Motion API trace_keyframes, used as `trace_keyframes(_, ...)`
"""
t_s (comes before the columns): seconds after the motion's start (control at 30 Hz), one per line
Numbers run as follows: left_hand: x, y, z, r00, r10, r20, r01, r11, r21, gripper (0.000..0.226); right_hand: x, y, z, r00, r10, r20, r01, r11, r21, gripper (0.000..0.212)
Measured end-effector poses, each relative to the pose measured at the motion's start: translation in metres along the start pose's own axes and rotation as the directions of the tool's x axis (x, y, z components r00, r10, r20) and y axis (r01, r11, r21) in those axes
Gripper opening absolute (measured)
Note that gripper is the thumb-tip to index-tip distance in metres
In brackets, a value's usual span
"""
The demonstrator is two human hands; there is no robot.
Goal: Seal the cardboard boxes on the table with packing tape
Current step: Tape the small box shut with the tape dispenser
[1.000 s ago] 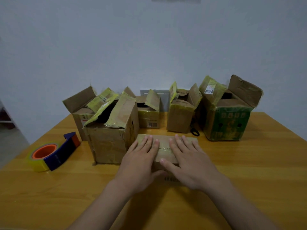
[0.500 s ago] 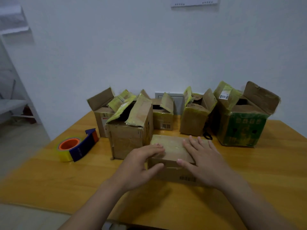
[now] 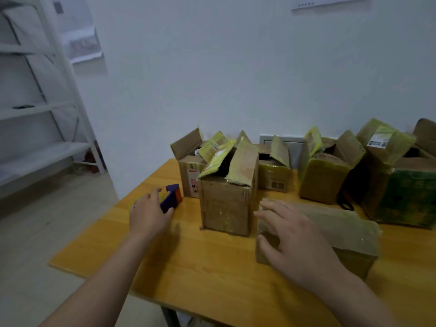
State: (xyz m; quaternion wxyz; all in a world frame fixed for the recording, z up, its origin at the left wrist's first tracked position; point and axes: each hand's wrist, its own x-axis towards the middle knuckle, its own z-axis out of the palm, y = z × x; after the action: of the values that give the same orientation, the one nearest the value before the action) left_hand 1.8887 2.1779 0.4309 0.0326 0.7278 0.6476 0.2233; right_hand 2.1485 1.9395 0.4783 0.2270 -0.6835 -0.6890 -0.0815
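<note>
Wooden table [image 3: 212,267], left hand [image 3: 147,212] now grips tape dispenser [image 3: 172,197]

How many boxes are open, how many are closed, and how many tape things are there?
Open boxes: 5
Closed box: 1
Tape dispenser: 1
Total: 7

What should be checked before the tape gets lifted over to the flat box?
1. The left hand touches the tape dispenser: ok.
2. Its grip on it is closed: cannot tell.
3. The right hand rests on the flat box: ok.
4. Flaps of the flat box are down: ok.
5. Free tape end is ready: cannot tell.
6. Straight path is clear: not ok, the tall open box stands between.
</note>
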Motion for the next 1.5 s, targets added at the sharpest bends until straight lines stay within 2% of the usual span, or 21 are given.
trace_keyframes(0.07, 0.006, -0.003, 0.008, 0.996, -0.018, 0.086, 0.010, 0.996, 0.089, 0.074, 0.000, -0.004, 0.004, 1.000, -0.011, -0.023, 0.012, 1.000, 0.021, 0.041)
trace_keyframes(0.17, 0.010, -0.009, 0.015, 0.997, -0.010, 0.082, -0.002, 0.989, 0.150, 0.067, -0.002, -0.002, 0.006, 0.997, -0.008, -0.071, 0.011, 0.999, 0.047, 0.032)
trace_keyframes(0.33, -0.007, -0.005, 0.014, 0.999, 0.021, 0.025, -0.022, 1.000, 0.007, 0.060, -0.006, 0.003, 0.000, 0.993, -0.003, -0.120, 0.018, 0.992, 0.124, 0.028)
trace_keyframes(0.4, -0.018, 0.003, 0.008, 0.999, -0.026, -0.036, 0.021, 0.990, -0.138, 0.053, -0.009, 0.003, -0.001, 0.992, -0.001, -0.125, 0.019, 0.989, 0.144, 0.026)
trace_keyframes(0.47, -0.030, 0.014, -0.004, 0.990, -0.101, -0.099, 0.057, 0.925, -0.375, 0.049, -0.011, 0.003, -0.001, 0.992, 0.007, -0.129, 0.015, 0.985, 0.172, 0.023)
trace_keyframes(0.53, -0.043, 0.028, -0.023, 0.973, -0.174, -0.153, 0.049, 0.800, -0.598, 0.048, -0.013, 0.002, -0.002, 0.991, 0.029, -0.130, 0.001, 0.976, 0.218, 0.018)
trace_keyframes(0.63, -0.069, 0.058, -0.063, 0.950, -0.180, -0.257, -0.107, 0.583, -0.805, 0.045, -0.015, -0.002, -0.007, 0.990, 0.089, -0.113, -0.044, 0.936, 0.349, 0.013)
trace_keyframes(0.73, -0.103, 0.095, -0.101, 0.954, -0.067, -0.292, -0.250, 0.362, -0.898, 0.037, -0.017, -0.010, -0.016, 0.983, 0.168, -0.073, -0.097, 0.818, 0.566, 0.034)
trace_keyframes(0.83, -0.138, 0.134, -0.115, 0.949, 0.144, -0.279, -0.301, 0.162, -0.940, 0.041, -0.019, -0.013, -0.028, 0.976, 0.220, 0.001, -0.144, 0.635, 0.759, 0.044)
trace_keyframes(0.9, -0.160, 0.161, -0.109, 0.926, 0.279, -0.255, -0.290, 0.089, -0.953, 0.041, -0.022, -0.014, -0.037, 0.979, 0.199, 0.049, -0.131, 0.424, 0.896, 0.048)
trace_keyframes(0.97, -0.178, 0.186, -0.096, 0.891, 0.405, -0.204, -0.242, 0.042, -0.969, 0.040, -0.026, -0.011, -0.046, 0.974, 0.224, 0.031, -0.087, 0.243, 0.966, 0.049)
trace_keyframes(1.03, -0.190, 0.207, -0.083, 0.843, 0.519, -0.139, -0.173, 0.019, -0.985, 0.038, -0.033, -0.006, -0.055, 0.941, 0.338, -0.005, -0.054, 0.165, 0.985, 0.041)
trace_keyframes(1.1, -0.194, 0.220, -0.074, 0.784, 0.615, -0.086, -0.130, 0.028, -0.991, 0.037, -0.041, 0.005, -0.060, 0.890, 0.455, -0.037, -0.041, 0.161, 0.986, 0.036)
trace_keyframes(1.17, -0.189, 0.228, -0.067, 0.713, 0.699, -0.058, -0.131, 0.052, -0.990, 0.033, -0.050, 0.023, -0.062, 0.854, 0.517, -0.052, -0.051, 0.182, 0.982, 0.042)
trace_keyframes(1.2, -0.185, 0.231, -0.065, 0.693, 0.718, -0.069, -0.176, 0.075, -0.982, 0.028, -0.054, 0.030, -0.064, 0.840, 0.540, -0.043, -0.062, 0.175, 0.983, 0.044)
trace_keyframes(1.27, -0.172, 0.236, -0.060, 0.722, 0.674, -0.155, -0.347, 0.159, -0.924, 0.016, -0.062, 0.042, -0.067, 0.820, 0.572, -0.027, -0.067, 0.143, 0.987, 0.041)
trace_keyframes(1.33, -0.156, 0.239, -0.053, 0.772, 0.602, -0.204, -0.440, 0.275, -0.854, 0.017, -0.067, 0.051, -0.069, 0.815, 0.579, -0.020, -0.062, 0.122, 0.991, 0.040)
trace_keyframes(1.4, -0.138, 0.240, -0.041, 0.786, 0.599, -0.153, -0.506, 0.481, -0.716, 0.022, -0.070, 0.059, -0.070, 0.808, 0.589, -0.020, -0.039, 0.087, 0.995, 0.042)
trace_keyframes(1.47, -0.128, 0.241, -0.024, 0.767, 0.642, -0.001, -0.594, 0.710, -0.378, 0.031, -0.070, 0.068, -0.070, 0.802, 0.597, -0.025, -0.003, 0.047, 0.999, 0.043)
trace_keyframes(1.5, -0.127, 0.241, -0.014, 0.764, 0.638, 0.099, -0.599, 0.758, -0.258, 0.037, -0.070, 0.071, -0.070, 0.801, 0.598, -0.029, 0.006, 0.041, 0.999, 0.043)
